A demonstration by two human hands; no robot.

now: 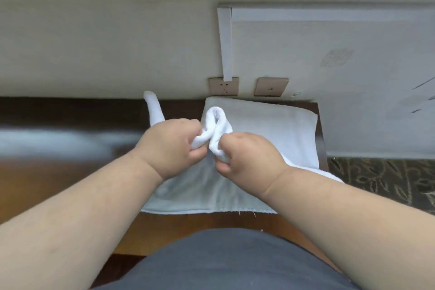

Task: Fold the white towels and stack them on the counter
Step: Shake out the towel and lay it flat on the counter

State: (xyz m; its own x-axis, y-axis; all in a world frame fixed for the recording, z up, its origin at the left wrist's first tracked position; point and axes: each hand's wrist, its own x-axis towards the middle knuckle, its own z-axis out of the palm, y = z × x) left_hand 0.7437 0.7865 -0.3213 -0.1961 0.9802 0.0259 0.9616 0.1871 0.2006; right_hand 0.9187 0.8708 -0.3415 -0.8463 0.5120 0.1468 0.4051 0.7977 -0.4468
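A white towel [202, 195] hangs bunched between my two hands above the dark wooden counter [58, 172]. My left hand [171, 146] is closed on one part of its upper edge and my right hand [247, 155] is closed on another, with a loop of cloth [216, 120] standing up between them. One corner of the towel sticks up at the left [153, 108]. Its lower part drapes flat over the counter toward me. Behind my hands a folded white towel [270, 122] lies against the wall.
Two brown wall sockets [223, 86] [270, 87] sit just above the counter's back edge. A pale panel [329, 54] covers the wall at the right. The counter ends at the right [323, 148], with patterned carpet [381, 181] beyond. The counter's left side shows a bright reflection.
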